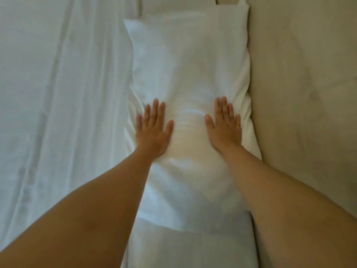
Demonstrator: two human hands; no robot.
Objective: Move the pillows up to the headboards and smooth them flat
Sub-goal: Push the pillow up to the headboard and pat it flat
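Note:
A white pillow [189, 70] lies lengthwise against the beige padded headboard [301, 93] on the right. My left hand [154, 130] presses flat on the pillow's left side, fingers spread. Near the pillow's right edge, my right hand [224, 126] lies palm down, close to the headboard. The fabric between my hands is wrinkled and dented. A second white pillow [191, 248] lies below, its upper end tucked under the first one. Neither hand grips anything.
The white bed sheet [58, 113] with long creases covers the mattress to the left. Another white pillow edge [177, 4] shows at the top, beyond the first pillow. The headboard fills the right side.

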